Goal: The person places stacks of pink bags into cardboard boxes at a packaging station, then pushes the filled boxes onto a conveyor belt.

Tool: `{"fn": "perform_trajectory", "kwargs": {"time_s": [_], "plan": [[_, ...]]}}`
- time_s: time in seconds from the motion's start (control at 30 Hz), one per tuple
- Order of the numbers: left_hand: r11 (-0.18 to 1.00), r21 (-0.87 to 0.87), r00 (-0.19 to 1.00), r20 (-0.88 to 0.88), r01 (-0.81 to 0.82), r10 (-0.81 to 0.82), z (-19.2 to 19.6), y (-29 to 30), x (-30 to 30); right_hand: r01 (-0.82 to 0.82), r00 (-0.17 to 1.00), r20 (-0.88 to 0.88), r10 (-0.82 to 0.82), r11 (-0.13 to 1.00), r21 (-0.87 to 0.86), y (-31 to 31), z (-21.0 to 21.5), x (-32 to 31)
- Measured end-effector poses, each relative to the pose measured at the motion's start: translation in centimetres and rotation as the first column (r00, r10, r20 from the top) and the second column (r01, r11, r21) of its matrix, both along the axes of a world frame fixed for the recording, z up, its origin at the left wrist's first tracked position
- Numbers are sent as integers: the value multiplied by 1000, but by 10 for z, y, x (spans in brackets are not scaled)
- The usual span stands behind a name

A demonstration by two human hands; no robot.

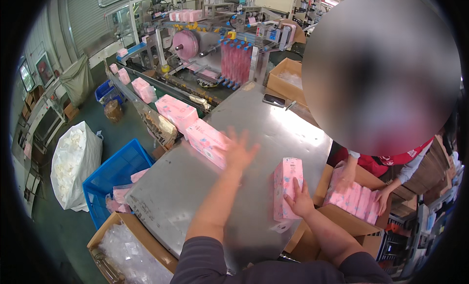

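My left hand (239, 151), fingers spread and a little blurred, is at the right side of a pink tissue pack (204, 139) at the far left edge of the steel table (215, 206). Whether it touches the pack is hard to tell. Just behind that one comes another pink tissue pack (176, 111) at the end of the conveyor. Nearer and to the right, my right hand (300, 202) grips the side of a long pink tissue pack (285, 179) on the table, thumb and fingers against its surface.
At right, another person's hands (348, 175) press pink packs into an open carton (362, 230). A blue crate (119, 167) and a box of clear plastic film (132, 250) stand at left, near a white sack (78, 164). A phone (274, 100) lies on the table's far side.
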State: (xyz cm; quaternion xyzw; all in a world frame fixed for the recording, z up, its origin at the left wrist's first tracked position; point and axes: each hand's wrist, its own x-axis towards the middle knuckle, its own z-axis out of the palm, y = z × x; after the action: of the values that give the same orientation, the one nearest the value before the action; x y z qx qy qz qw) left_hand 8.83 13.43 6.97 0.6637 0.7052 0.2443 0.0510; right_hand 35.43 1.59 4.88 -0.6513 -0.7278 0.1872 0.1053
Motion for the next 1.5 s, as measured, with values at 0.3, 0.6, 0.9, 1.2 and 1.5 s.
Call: {"fn": "perform_trajectory", "kwargs": {"time_s": [0.3,0.6,0.9,1.2,1.5], "plan": [[919,-123,927,40,376,-374,-26,-38,17,-128,962,242,128,992,-15,38,9,-30],[991,-99,992,-84,87,-96,-59,56,-98,-131,944,303,133,991,-29,61,14,-47],[995,-88,999,-13,-41,40,-4,42,-66,-128,947,298,123,992,-1,69,11,-45],[957,-224,971,-106,186,-214,-62,43,-145,-129,956,269,120,991,18,81,12,-45],[848,-256,871,-46,464,-490,-17,-176,-31,-237,933,283,222,971,19,29,1,-1]]}}
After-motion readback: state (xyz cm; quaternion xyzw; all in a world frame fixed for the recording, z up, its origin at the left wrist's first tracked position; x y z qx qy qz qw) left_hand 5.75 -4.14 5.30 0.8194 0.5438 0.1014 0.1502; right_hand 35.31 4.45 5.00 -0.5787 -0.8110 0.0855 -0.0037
